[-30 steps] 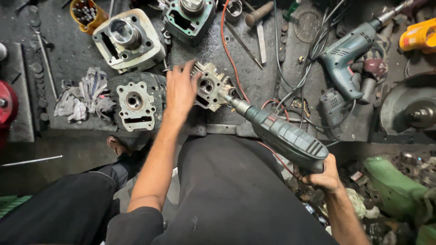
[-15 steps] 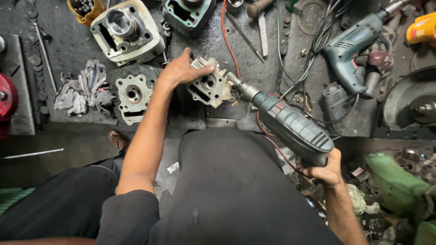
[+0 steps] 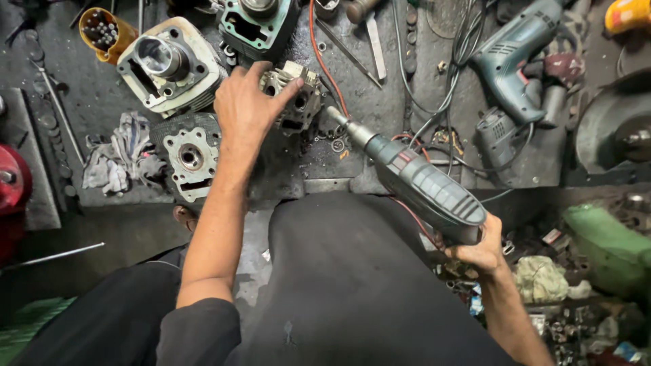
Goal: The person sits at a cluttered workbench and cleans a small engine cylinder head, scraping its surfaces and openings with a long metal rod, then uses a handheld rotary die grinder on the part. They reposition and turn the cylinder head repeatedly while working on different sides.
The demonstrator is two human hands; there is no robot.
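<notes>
My left hand (image 3: 247, 102) lies spread over a small grey metal engine head (image 3: 297, 95) on the dark workbench, fingers touching its top and left side. My right hand (image 3: 483, 247) grips the rear handle of a dark green power drill (image 3: 420, 179). The drill's nose (image 3: 337, 116) points up-left and sits just right of the engine head, a short gap apart. A red cable (image 3: 320, 54) runs up from the drill across the bench.
Around my left hand stand a finned cylinder block (image 3: 173, 64), a flat cylinder head (image 3: 190, 157), a green engine part (image 3: 261, 24) and a grey rag (image 3: 119, 159). A second drill (image 3: 512, 64) and tangled cables (image 3: 447, 88) lie at the right; my dark-trousered legs (image 3: 352, 285) fill the foreground.
My left hand slid up over the engine head, and the head has shifted a little. The drill's nose has drawn back from the part, leaving a gap.
</notes>
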